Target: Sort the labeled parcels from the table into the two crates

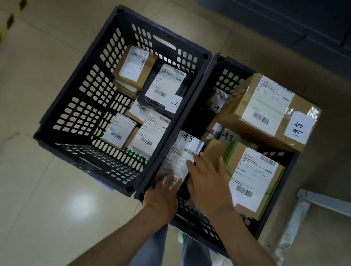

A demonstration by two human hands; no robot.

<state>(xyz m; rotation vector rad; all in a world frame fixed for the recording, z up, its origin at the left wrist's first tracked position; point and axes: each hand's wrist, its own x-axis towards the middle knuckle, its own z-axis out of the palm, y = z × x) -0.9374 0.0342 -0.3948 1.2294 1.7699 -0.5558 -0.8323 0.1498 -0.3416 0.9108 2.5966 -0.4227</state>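
Note:
Two dark slotted crates stand side by side on the floor. The left crate (76, 104) holds several small labeled boxes and a black parcel (165, 88). The right crate (198, 232) holds a big brown box (269, 110) on top, a green-edged box (254, 178) and a flat white parcel (181, 154) standing along its left wall. My left hand (162, 193) lies with straight fingers on the lower end of that white parcel. My right hand (207, 181) lies flat, fingers spread, against the white parcel and the green-edged box.
Pale tiled floor surrounds the crates. Yellow-black tape (18, 6) marks the floor at upper left. A dark cabinet (301, 17) fills the upper right. A grey metal table leg (292, 225) stands right of the crates. My legs are below the crates.

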